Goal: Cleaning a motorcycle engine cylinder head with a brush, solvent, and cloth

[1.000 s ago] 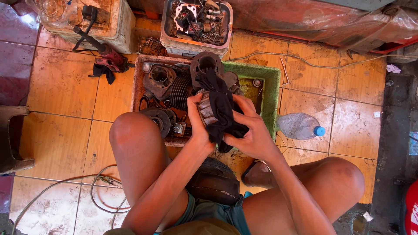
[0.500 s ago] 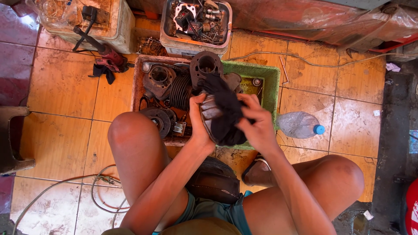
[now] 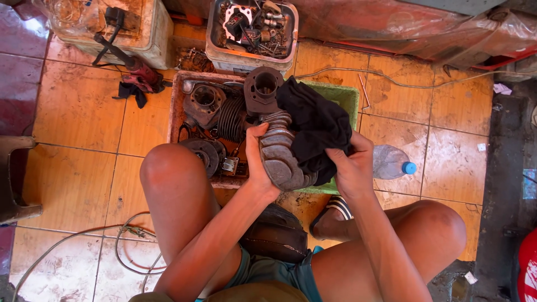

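Observation:
My left hand [image 3: 256, 159] grips a grey finned engine cylinder [image 3: 279, 154] by its side, held above my knees. A black rag [image 3: 316, 126] is draped over the cylinder's right half, and my right hand [image 3: 351, 165] presses the rag against the fins. Beneath the cylinder, a rust-coloured tray [image 3: 178, 106] holds other dark engine parts: a second finned cylinder, round covers and a crankcase piece. A green tray [image 3: 348, 98] sits beside it on the right.
A white tub of small metal parts [image 3: 251, 28] stands at the back, a worn white container [image 3: 140, 33] to its left. A red tool [image 3: 140, 75] lies on the orange tiles. A plastic bottle with a blue cap [image 3: 391, 162] lies right. Loose cable [image 3: 128, 246] curls at lower left.
The rag has shifted from covering the cylinder's front to its right side, so the fins now show. My right hand has moved down and to the right with the rag.

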